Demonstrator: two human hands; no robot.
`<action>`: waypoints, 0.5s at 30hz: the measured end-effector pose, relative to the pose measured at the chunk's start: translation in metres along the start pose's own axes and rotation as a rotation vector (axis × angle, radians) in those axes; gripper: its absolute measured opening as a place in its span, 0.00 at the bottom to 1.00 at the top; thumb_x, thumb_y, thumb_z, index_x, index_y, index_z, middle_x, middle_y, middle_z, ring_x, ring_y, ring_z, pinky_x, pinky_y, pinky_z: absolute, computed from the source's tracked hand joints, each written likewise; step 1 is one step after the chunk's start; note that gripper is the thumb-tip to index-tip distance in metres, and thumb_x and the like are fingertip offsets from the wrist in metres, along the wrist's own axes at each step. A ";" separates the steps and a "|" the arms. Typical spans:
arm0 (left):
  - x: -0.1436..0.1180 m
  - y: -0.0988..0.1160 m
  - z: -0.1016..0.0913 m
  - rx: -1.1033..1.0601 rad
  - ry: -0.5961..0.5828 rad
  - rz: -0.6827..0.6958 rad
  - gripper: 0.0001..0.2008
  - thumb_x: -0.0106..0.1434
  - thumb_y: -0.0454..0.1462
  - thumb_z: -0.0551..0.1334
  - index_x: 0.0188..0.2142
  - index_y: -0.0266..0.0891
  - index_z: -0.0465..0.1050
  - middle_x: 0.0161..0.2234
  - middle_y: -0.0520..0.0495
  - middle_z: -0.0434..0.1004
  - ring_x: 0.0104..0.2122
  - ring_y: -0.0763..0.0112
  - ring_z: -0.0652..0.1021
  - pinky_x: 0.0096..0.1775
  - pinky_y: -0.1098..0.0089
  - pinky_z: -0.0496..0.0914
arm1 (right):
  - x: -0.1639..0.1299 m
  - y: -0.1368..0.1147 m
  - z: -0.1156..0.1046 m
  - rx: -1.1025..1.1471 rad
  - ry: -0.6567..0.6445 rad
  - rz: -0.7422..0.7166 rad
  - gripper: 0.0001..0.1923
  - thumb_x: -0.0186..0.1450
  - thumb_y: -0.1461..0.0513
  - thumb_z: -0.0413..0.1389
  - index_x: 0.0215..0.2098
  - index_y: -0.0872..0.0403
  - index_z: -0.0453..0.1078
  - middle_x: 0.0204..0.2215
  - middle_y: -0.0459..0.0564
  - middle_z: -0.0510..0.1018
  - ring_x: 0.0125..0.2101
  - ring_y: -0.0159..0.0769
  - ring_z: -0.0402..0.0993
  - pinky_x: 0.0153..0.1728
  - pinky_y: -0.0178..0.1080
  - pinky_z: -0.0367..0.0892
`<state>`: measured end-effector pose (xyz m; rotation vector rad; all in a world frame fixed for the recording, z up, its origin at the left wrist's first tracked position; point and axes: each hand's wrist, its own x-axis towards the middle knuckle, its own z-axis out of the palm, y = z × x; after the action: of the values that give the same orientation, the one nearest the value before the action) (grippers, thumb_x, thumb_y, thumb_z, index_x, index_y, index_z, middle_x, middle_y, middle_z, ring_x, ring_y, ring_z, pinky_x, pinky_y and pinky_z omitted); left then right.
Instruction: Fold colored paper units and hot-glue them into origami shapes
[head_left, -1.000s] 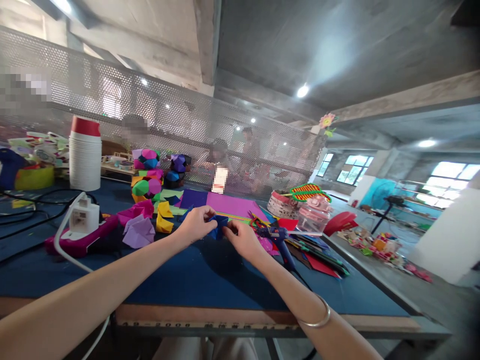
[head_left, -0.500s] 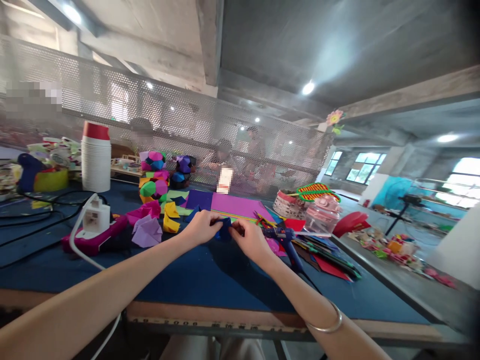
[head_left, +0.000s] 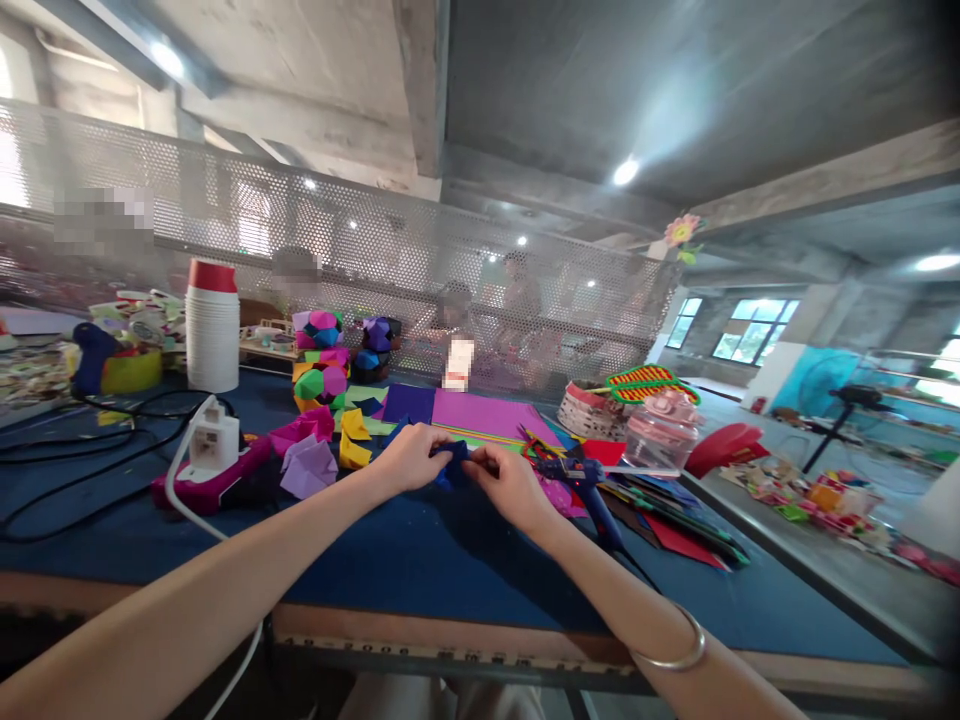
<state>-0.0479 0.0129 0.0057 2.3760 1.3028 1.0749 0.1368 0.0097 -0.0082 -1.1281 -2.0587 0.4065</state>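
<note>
Between my two hands is a small piece of folded dark blue paper (head_left: pixel 452 466), held just above the table. My left hand (head_left: pixel 412 458) pinches its left side between thumb and fingers. On the other side, my right hand (head_left: pixel 508 487) grips its edge with the fingertips. Part of the paper is covered by the fingers. Left of my hands lie folded yellow paper pieces (head_left: pixel 354 440), a lilac folded piece (head_left: pixel 309 467) and a magenta one (head_left: pixel 302 428). A blue glue gun (head_left: pixel 592 495) rests close to my right hand.
Purple paper sheets (head_left: pixel 487 412) lie behind my hands. A stack of white cups (head_left: pixel 212 340), a magenta power strip (head_left: pixel 217 478) with cables, and colourful paper balls (head_left: pixel 321 385) stand left. On the right are a woven basket (head_left: pixel 589 408), a pink-lidded jar (head_left: pixel 660 440) and paper sheets (head_left: pixel 682 535).
The whole view has shifted slightly, so things appear farther right. Both hands still hold the blue paper, which shows a little differently between the fingers.
</note>
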 end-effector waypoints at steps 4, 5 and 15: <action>0.002 0.000 -0.004 -0.054 -0.016 -0.046 0.12 0.55 0.36 0.57 0.36 0.39 0.77 0.30 0.48 0.80 0.28 0.68 0.77 0.29 0.73 0.67 | 0.001 -0.001 -0.002 0.044 -0.008 -0.004 0.18 0.66 0.51 0.47 0.30 0.55 0.69 0.24 0.47 0.76 0.26 0.34 0.71 0.27 0.33 0.61; 0.004 -0.003 -0.006 -0.083 -0.026 -0.087 0.12 0.55 0.36 0.56 0.37 0.39 0.76 0.30 0.48 0.80 0.25 0.69 0.77 0.27 0.73 0.67 | 0.001 -0.002 -0.003 0.044 -0.001 -0.008 0.19 0.66 0.51 0.46 0.31 0.55 0.69 0.24 0.47 0.76 0.27 0.34 0.72 0.28 0.33 0.61; 0.020 -0.062 -0.065 0.002 0.240 -0.481 0.18 0.57 0.35 0.53 0.47 0.43 0.68 0.37 0.44 0.77 0.20 0.71 0.74 0.26 0.69 0.67 | -0.001 0.002 -0.003 0.003 0.011 -0.039 0.14 0.67 0.55 0.46 0.34 0.54 0.69 0.25 0.46 0.77 0.27 0.34 0.72 0.30 0.34 0.61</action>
<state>-0.1252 0.0555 0.0300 1.8225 1.8298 1.2179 0.1405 0.0100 -0.0074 -1.0844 -2.0668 0.3828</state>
